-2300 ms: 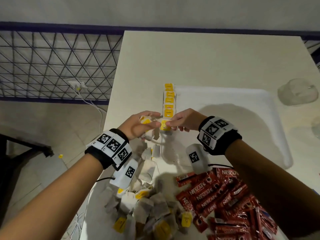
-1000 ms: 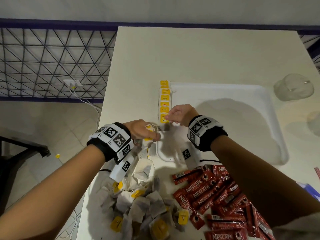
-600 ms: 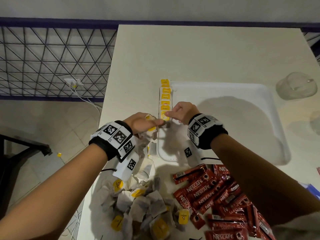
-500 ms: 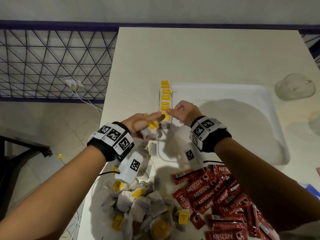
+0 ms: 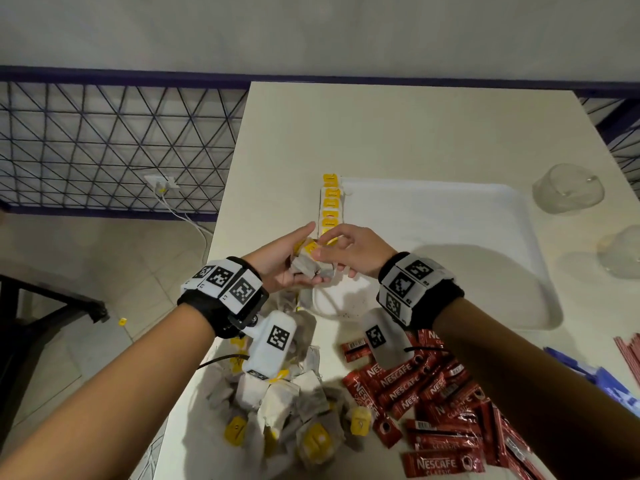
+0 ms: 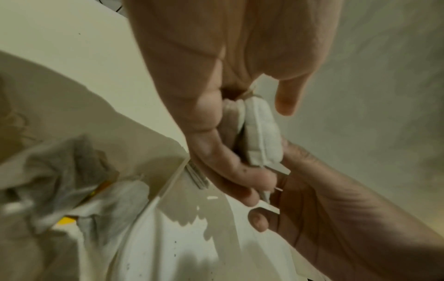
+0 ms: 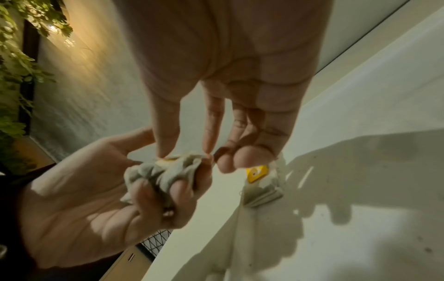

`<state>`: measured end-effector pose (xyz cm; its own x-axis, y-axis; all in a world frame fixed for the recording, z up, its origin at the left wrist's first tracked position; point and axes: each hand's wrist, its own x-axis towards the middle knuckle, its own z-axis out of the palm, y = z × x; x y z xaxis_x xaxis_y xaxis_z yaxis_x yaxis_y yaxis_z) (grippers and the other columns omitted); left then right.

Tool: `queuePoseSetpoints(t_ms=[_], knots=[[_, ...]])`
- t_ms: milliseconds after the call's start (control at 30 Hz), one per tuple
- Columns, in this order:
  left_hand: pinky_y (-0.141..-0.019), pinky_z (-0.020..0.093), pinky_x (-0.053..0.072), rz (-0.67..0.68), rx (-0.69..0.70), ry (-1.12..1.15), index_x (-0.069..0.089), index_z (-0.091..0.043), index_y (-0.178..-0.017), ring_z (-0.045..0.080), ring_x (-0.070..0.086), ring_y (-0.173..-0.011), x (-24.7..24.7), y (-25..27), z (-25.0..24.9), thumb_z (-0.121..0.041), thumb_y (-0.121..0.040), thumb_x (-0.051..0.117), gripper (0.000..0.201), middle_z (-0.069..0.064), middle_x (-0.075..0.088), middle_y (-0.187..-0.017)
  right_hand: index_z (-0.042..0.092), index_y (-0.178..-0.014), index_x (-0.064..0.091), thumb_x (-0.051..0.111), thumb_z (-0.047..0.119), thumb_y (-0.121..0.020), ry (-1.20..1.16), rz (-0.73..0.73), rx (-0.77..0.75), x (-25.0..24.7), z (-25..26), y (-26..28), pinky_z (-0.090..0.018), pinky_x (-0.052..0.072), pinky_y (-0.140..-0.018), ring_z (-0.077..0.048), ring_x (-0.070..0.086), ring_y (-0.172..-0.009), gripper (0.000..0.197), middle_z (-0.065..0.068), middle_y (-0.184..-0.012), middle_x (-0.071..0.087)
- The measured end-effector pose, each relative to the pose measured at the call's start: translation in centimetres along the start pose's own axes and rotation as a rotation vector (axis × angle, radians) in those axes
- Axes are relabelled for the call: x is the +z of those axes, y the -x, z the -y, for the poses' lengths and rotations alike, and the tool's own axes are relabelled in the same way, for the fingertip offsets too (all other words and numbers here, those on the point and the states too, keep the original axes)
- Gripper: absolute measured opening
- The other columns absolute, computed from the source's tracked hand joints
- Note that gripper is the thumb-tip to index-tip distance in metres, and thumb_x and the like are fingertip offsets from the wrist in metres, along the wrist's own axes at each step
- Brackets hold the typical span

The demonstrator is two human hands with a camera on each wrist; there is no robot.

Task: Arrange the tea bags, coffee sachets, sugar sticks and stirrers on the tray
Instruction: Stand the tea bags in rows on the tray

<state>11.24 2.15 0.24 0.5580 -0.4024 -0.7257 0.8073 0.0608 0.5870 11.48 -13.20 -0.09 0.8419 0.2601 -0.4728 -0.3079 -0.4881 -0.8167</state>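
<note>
My left hand (image 5: 294, 268) is palm up at the tray's near left corner, fingers curled round a small bunch of tea bags (image 5: 306, 263). In the left wrist view, the bunch (image 6: 261, 133) sits between its fingers and palm. My right hand (image 5: 320, 245) reaches across, and its thumb and forefinger pinch the top tea bag of that bunch (image 7: 168, 171). A row of tea bags with yellow tags (image 5: 330, 209) lies along the left edge of the white tray (image 5: 450, 202); its nearest tag (image 7: 257, 173) shows just past my right fingers.
A loose heap of tea bags (image 5: 294, 407) and red Nescafe sachets (image 5: 433, 403) lie on the table's near side. Red stirrers (image 5: 630, 351) and a blue packet (image 5: 585, 372) sit at the right edge. Two clear plastic cups (image 5: 568, 192) stand right of the tray.
My right hand has left the row on the tray and come back to the bunch. My left hand has turned palm up and opened a little under it.
</note>
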Motion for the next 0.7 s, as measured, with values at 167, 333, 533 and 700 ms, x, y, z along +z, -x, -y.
queuePoseSetpoints(t_ms=[167,333,533,700], knots=[[-0.049,0.025,0.055,-0.070,0.019,0.015,0.054,-0.018,-0.093,0.022,0.065,-0.051,0.5,0.7,0.5,-0.050,-0.096,0.033,0.038,0.009,0.069,-0.075,0.023,-0.082,0.059,0.076,0.039,-0.072,0.096,0.028,0.020,0.6,0.3,0.2,-0.019,0.037,-0.055,-0.003,0.049,-0.067,0.025,0.015,-0.072,0.048],[-0.046,0.023,0.054,-0.128,0.079,-0.063,0.043,-0.023,-0.111,0.023,0.063,-0.059,0.5,0.5,1.2,-0.051,-0.095,0.036,0.033,0.011,0.060,-0.105,0.017,-0.094,0.060,0.076,0.039,-0.072,0.173,0.011,0.040,0.8,0.5,0.1,-0.018,0.037,-0.057,-0.007,0.049,-0.070,0.035,0.010,-0.073,0.049],[-0.049,0.020,0.050,-0.131,0.166,-0.214,0.044,-0.017,-0.113,0.021,0.057,-0.067,0.4,0.5,1.4,-0.042,-0.099,0.031,0.032,0.009,0.056,-0.087,0.020,-0.072,0.052,0.074,0.026,-0.076,0.102,-0.005,-0.011,0.6,0.4,-0.2,-0.019,0.040,-0.056,-0.007,0.049,-0.060,0.024,0.006,-0.065,0.050],[-0.050,0.018,0.043,-0.182,0.219,-0.363,0.057,-0.021,-0.100,0.011,0.056,-0.057,-0.6,0.2,1.7,-0.043,-0.096,0.043,0.026,-0.002,0.060,-0.076,0.015,-0.082,0.057,0.070,0.018,-0.081,-0.037,-0.009,0.009,-0.1,0.1,-0.1,-0.018,0.045,-0.054,-0.011,0.055,-0.063,0.014,-0.003,-0.072,0.060]])
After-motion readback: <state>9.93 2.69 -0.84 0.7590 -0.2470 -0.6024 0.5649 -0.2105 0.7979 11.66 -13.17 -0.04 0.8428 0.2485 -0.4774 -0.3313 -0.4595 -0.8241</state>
